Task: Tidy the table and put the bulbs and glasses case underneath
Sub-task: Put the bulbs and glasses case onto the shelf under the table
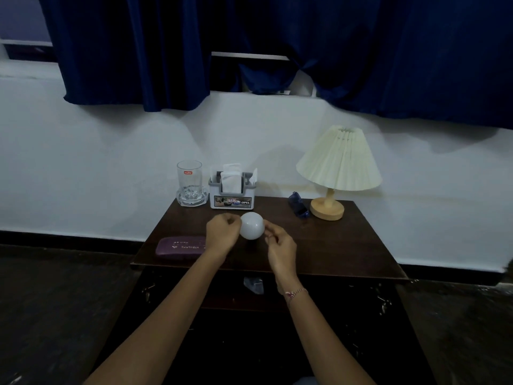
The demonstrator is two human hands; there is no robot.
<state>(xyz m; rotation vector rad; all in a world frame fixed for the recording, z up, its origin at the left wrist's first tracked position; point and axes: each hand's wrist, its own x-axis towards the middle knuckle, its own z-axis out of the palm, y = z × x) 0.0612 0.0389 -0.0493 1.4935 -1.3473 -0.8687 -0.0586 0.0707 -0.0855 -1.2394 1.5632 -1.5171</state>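
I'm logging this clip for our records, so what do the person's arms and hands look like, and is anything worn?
The left hand and right hand are ungloved, and no sleeves are in view. A thin red and white thread bracelet is tied round the right wrist; the left wrist carries nothing I can see.
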